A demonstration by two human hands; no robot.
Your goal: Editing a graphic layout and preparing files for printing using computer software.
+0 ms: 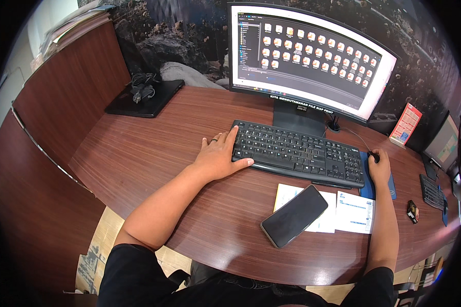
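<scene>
My left hand (pixel 217 156) lies spread at the left end of a black keyboard (pixel 297 153), thumb along its front edge and fingers near its upper left corner. A ring is on one finger. My right hand (pixel 380 168) is wrapped over a small black mouse (pixel 374 156) on a blue mouse pad (pixel 364 190), right of the keyboard. Behind the keyboard stands a curved monitor (pixel 312 56) showing a dark window with rows of file icons. A dark-screened phone (pixel 294 216) rests slantwise on printed papers (pixel 354 212) between my forearms.
A closed black laptop (pixel 156 102) with a coiled cable (pixel 142 88) on it sits at the back left. Stacked papers (pixel 69 30) lie on the wooden partition (pixel 71 71). Right are a red-and-white desk calendar (pixel 405 125), a small black box (pixel 413 212) and a second keyboard (pixel 432 191).
</scene>
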